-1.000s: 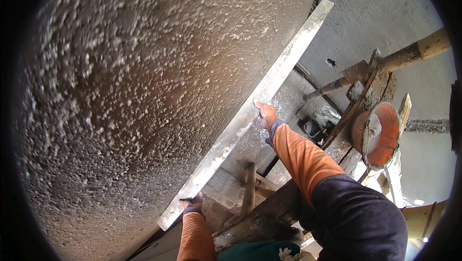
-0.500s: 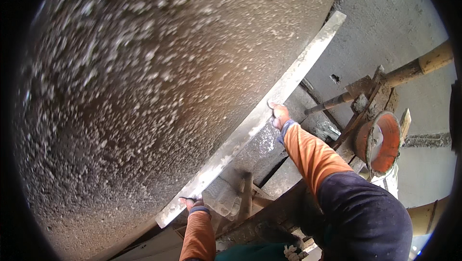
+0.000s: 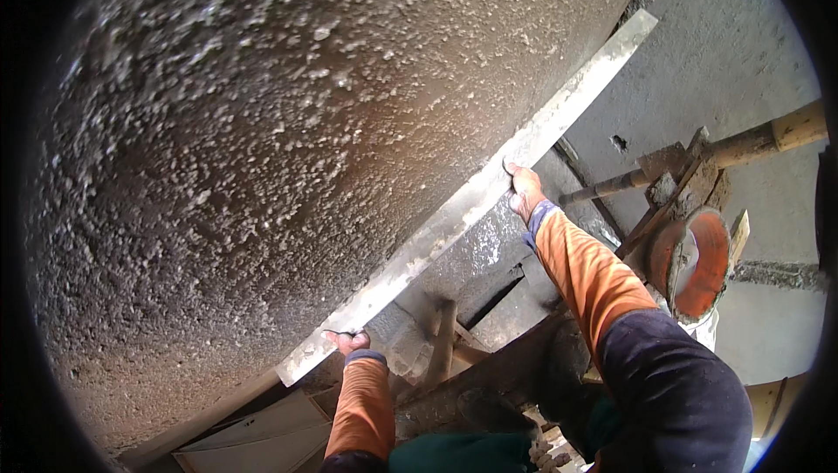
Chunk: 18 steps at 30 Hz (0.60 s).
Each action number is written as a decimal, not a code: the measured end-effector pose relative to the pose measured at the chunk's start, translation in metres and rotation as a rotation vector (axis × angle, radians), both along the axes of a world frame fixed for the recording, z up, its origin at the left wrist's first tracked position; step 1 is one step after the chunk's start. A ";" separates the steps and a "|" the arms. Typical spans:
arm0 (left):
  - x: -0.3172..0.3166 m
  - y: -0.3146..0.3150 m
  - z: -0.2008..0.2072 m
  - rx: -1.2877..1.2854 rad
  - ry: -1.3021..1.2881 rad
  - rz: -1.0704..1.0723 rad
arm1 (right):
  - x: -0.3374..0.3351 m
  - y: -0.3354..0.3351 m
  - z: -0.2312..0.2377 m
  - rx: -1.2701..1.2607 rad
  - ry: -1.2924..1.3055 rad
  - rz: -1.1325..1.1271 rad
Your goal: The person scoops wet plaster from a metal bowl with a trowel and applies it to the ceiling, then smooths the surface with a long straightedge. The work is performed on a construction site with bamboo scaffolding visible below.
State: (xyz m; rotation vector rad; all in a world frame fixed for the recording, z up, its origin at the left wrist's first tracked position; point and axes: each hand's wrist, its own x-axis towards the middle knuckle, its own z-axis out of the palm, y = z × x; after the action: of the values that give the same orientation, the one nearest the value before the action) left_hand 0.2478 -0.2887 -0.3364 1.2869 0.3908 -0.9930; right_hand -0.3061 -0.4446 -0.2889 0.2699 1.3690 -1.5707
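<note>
A long, pale straightedge point(image 3: 578, 105), smeared with mortar, lies slantwise against the rough, wet-looking plastered wall point(image 3: 262, 150). My left hand point(image 3: 349, 341) holds it near its lower left end, thumb stretched along the face. Further up the bar, about two thirds of the way to its far end, my right hand point(image 3: 525, 191) grips its near edge. Most of the fingers of both hands are hidden behind the bar. Orange cuffs cover both forearms.
Right of my right arm, an orange mortar-stained bucket point(image 3: 705, 268) hangs or stands tilted beside rough timbers. A bamboo pole point(image 3: 751, 143) crosses toward the grey wall point(image 3: 698, 45). Below the bar are planks point(image 3: 515, 316) with dark gaps and a short wood post point(image 3: 443, 342).
Both hands have shifted the straightedge slightly up along the wall, its far end moving right and up. Both grips stay on it. The view has shifted a little.
</note>
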 end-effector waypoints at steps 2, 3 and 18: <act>0.004 0.008 -0.003 0.011 -0.056 -0.039 | -0.024 0.011 -0.021 0.107 -0.033 0.076; 0.055 0.049 -0.009 0.055 -0.265 0.042 | 0.030 0.001 0.027 0.106 -0.180 0.119; -0.046 0.012 0.141 0.183 -0.064 0.040 | -0.020 -0.001 0.114 -0.026 -0.124 0.278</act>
State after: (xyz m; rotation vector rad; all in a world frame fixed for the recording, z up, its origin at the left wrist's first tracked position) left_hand 0.2017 -0.2772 -0.1959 1.4666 0.4644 -0.8962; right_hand -0.3258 -0.4457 -0.1747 0.1505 1.2323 -1.3180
